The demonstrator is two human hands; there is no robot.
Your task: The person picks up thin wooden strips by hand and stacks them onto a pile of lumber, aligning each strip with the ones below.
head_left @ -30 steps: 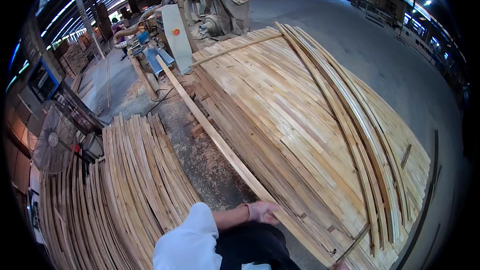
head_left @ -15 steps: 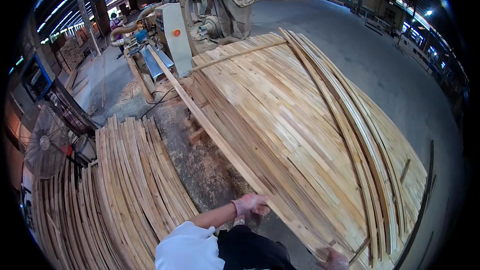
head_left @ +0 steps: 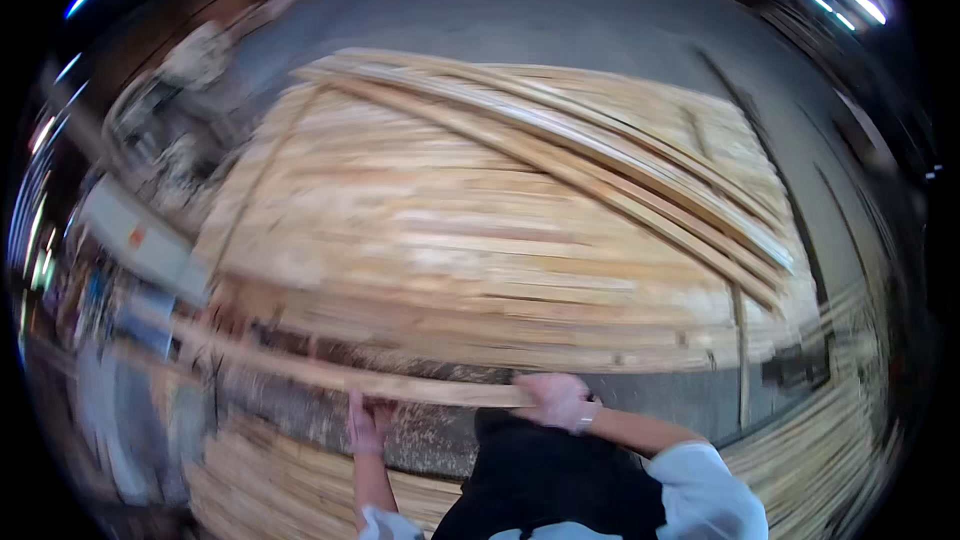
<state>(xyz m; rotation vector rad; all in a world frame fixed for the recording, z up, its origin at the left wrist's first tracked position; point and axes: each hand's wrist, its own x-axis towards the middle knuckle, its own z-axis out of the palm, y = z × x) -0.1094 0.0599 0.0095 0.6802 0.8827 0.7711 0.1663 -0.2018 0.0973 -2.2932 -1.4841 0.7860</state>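
Note:
A long, narrow wooden plank (head_left: 300,371) runs from my right hand toward the blurred machine at the left, held level across my front. My right hand (head_left: 556,401), gloved in a pale glove, is closed around its near end. Farther along, my left hand (head_left: 369,424), also gloved, grips the plank from the near side and below; its fingers are partly hidden and smeared by motion. Just beyond the plank lies a wide, low stack of wooden strips (head_left: 430,240). Several loose longer strips (head_left: 560,155) rest slantwise on top of it.
At the left stands a white machine cabinet (head_left: 140,240) with an orange-red switch, and dusty grey machinery (head_left: 165,140) behind it. More wooden strips (head_left: 270,480) lie low near my left side, and others (head_left: 820,440) at the right. Sawdust covers the floor between stacks.
My view has swung to the right, so the stack now lies crosswise. My right hand has come in front of my body with the plank's end; both hands stay on the plank.

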